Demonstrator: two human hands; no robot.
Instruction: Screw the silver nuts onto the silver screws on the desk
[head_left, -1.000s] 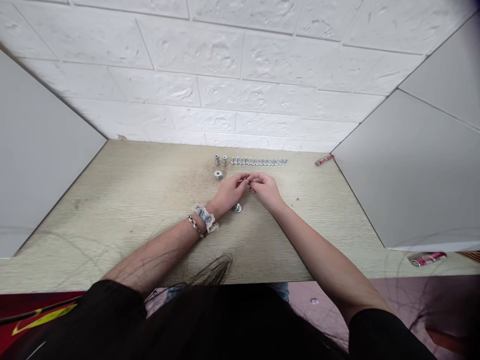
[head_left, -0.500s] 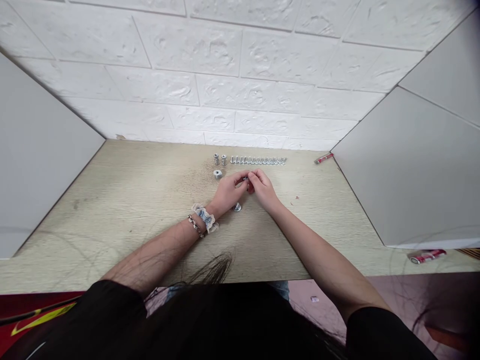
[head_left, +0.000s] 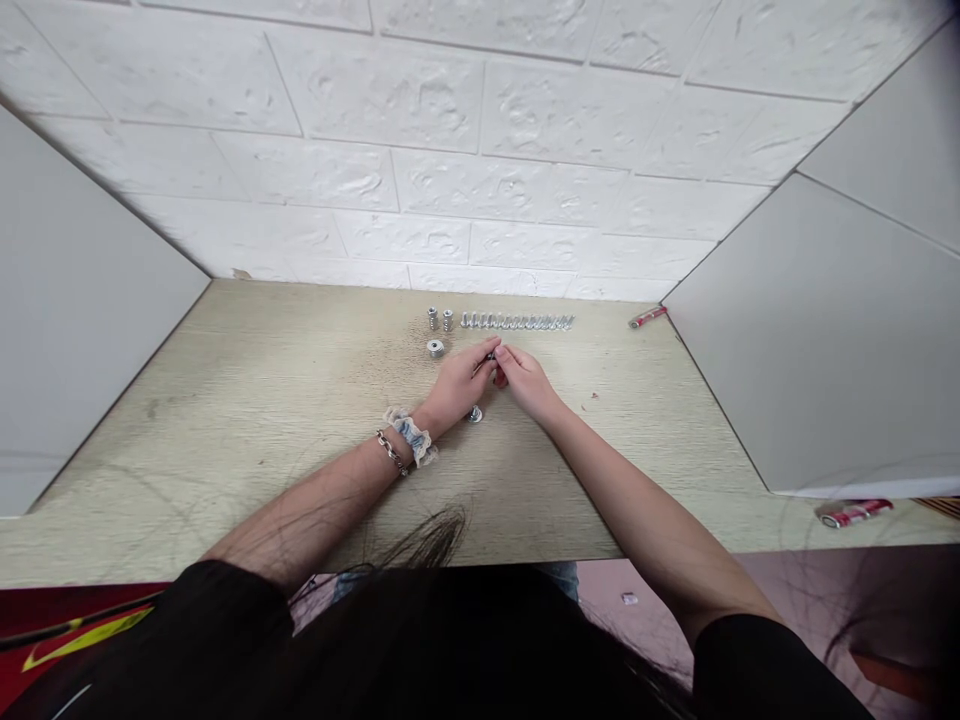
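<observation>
In the head view, the two hands meet over the middle of the worktop, fingertips together. The left hand has a narrow grip, thumb and fingers pinched on a small metal piece, of which only a dark, shiny bit shows. The right hand closes on the same piece from the other side, its grip narrow too; the fingers hide most of it, so its shape cannot be told.

Just beside the left hand, on the side toward the person, a flanged metal part sits on the worktop, partly covered by that hand. Beyond the left hand lies a round metal part with a dark hole. Behind that, two ribbed metal pieces stand side by side, and to their right a row of screws runs along near the white brick wall.

A red battery lies at the foot of the right-hand grey panel, well apart from the hands; a second red cylinder lies near the front edge at far right. Tiny reddish scraps lie right of the right hand. A blue scrunchie and a chain bracelet circle the left wrist.
</observation>
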